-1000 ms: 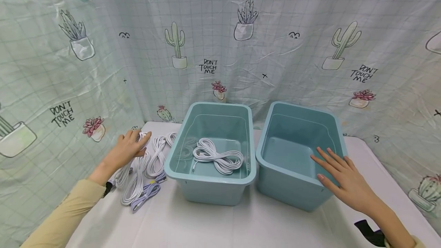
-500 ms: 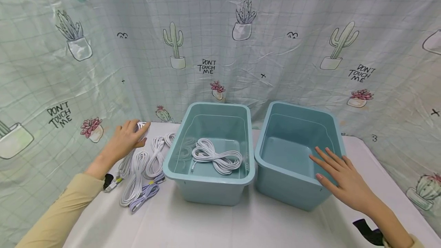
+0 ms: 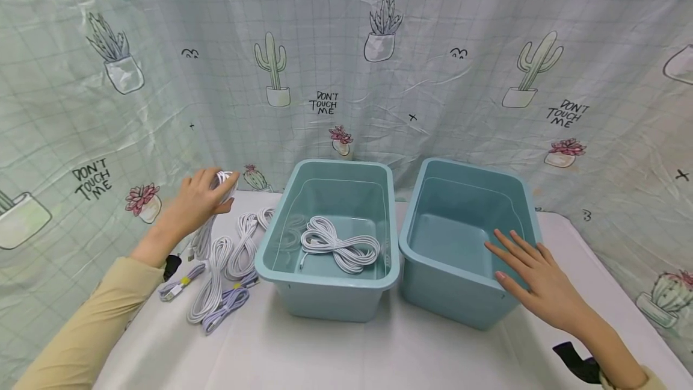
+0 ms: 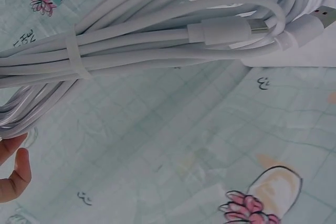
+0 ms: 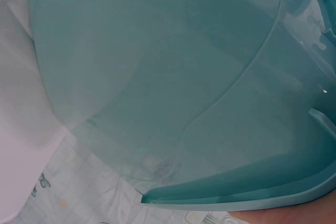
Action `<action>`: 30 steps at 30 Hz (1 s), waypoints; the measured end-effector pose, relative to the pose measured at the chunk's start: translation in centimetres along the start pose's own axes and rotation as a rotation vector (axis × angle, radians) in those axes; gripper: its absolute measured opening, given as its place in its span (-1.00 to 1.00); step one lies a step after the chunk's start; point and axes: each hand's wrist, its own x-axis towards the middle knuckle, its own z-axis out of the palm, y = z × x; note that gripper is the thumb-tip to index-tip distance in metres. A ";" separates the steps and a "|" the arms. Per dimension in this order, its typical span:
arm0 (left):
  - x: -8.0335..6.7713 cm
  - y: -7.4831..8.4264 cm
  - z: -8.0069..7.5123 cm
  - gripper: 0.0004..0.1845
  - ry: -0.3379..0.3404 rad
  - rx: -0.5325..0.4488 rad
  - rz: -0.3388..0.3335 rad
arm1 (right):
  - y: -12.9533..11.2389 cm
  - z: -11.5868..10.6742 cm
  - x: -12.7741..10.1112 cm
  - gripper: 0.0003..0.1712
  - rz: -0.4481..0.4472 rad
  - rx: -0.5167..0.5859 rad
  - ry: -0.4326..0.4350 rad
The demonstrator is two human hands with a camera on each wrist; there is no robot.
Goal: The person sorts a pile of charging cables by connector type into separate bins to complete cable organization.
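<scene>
My left hand (image 3: 189, 206) grips a bundled white USB cable (image 4: 131, 56) above the left side of the table. The cable hangs down past the hand, and in the left wrist view its tie strap and plugs show, with two fingertips (image 4: 21, 169) at the left edge. Below lie bundled white cables (image 3: 212, 281) and purple cables (image 3: 230, 307). One white cable (image 3: 341, 247) lies looped inside the left blue-green bin (image 3: 330, 282). My right hand (image 3: 541, 281) lies with straight fingers over the front right corner of the right bin (image 3: 449, 284); its contact with the rim is partly hidden.
Both bins stand side by side on a white-covered table (image 3: 335, 354). A cactus-print curtain (image 3: 346, 35) hangs behind the table and along its sides. A small purple cable (image 3: 182, 282) with a yellow mark lies at the far left.
My left hand has lifted the white cable up from the pile. The purple cable at the far left has come fully into sight. My right hand has stayed on the right bin.
</scene>
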 end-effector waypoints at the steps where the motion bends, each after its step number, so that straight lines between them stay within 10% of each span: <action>1: 0.3 0.0 -0.1 -0.33 0.005 0.008 0.008 | 0.0 0.0 0.0 -0.35 0.000 -0.001 -0.001; 30: 10.7 3.2 -2.2 -0.42 0.081 0.132 0.188 | 0.2 0.1 0.1 -0.34 0.001 -0.002 -0.005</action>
